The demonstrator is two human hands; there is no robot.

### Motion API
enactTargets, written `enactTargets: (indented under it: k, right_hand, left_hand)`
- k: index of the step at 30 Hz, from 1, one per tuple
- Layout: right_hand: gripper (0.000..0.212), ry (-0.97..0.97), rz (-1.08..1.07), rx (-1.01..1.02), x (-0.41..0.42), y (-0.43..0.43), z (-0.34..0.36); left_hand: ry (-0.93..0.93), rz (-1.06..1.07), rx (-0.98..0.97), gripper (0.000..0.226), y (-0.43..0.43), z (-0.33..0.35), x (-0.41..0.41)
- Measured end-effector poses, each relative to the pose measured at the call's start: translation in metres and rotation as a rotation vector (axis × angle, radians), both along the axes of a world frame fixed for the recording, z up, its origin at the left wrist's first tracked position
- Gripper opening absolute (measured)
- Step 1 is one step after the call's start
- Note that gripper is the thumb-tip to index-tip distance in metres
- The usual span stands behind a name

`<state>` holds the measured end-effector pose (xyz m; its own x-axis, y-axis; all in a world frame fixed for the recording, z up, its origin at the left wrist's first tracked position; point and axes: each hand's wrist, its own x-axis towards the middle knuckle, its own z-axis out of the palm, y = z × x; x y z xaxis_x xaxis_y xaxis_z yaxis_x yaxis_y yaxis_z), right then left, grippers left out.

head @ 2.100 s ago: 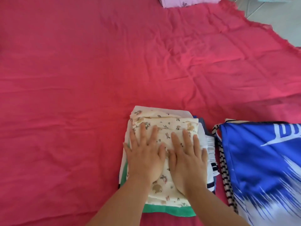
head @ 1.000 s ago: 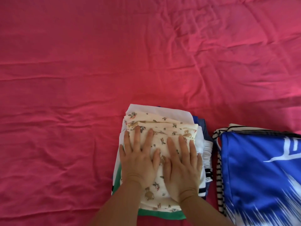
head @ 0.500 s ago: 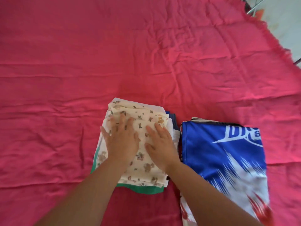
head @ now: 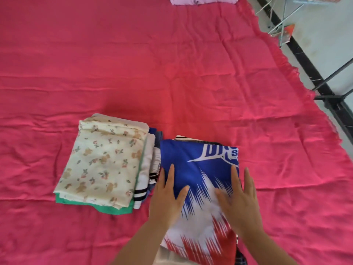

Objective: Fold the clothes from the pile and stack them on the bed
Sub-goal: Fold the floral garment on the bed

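Blue, white and red smooth cloth is lying nearest, at the lower middle of the frame: a folded sports shirt (head: 193, 159) on top of the right stack. The left hand (head: 168, 197) and the right hand (head: 240, 199) are resting flat on it, with fingers straight and spread, and they are gripping nothing. Both are a little blurred.

I judge the shirt to be light, soft and rather slippery, so it is best taken at its two side edges, with the fingers going under the lowest layer.

Just beside it on the left, a flowered cloth (head: 103, 163) is topping a second stack, with a green piece (head: 112, 210) showing underneath. It looks like soft cotton and less slippery.

The red bedsheet (head: 172, 64) is spreading behind both stacks. A pink folded thing (head: 204, 0) is lying at the top edge, and grey floor (head: 324, 44) is showing at the upper right.
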<state>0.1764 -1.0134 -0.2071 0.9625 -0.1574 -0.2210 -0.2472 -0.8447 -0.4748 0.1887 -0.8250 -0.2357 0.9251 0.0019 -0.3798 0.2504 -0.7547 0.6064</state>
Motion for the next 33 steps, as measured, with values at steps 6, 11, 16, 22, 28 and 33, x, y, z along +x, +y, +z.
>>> enactTargets:
  k: [6, 11, 16, 22, 28, 33]
  right_hand:
    - [0.074, 0.159, -0.082, 0.054, 0.007, -0.001, -0.040]
    - [0.077, 0.158, -0.081, 0.149, 0.014, -0.005, -0.048]
    - [0.082, 0.185, -0.111, 0.324, 0.018, -0.004, -0.040]
    - [0.097, 0.170, -0.164, 0.449, 0.024, -0.007, -0.049]
    - [0.090, 0.069, -0.181, 0.418, 0.021, -0.002, -0.034]
    - [0.089, 0.039, -0.173, 0.386, 0.021, -0.017, -0.001]
  left_hand:
    - [0.112, 0.047, 0.196, 0.073, -0.016, -0.026, 0.011]
    - [0.120, 0.047, 0.242, 0.075, -0.015, -0.031, 0.018]
    - [0.085, 0.073, 0.011, 0.078, -0.007, -0.030, 0.018]
    - [0.102, 0.067, -0.160, 0.084, 0.001, -0.033, 0.026]
    - [-0.013, 0.102, -0.231, 0.086, -0.002, -0.021, 0.022]
    - [-0.069, 0.098, -0.234, 0.087, -0.016, 0.008, 0.019]
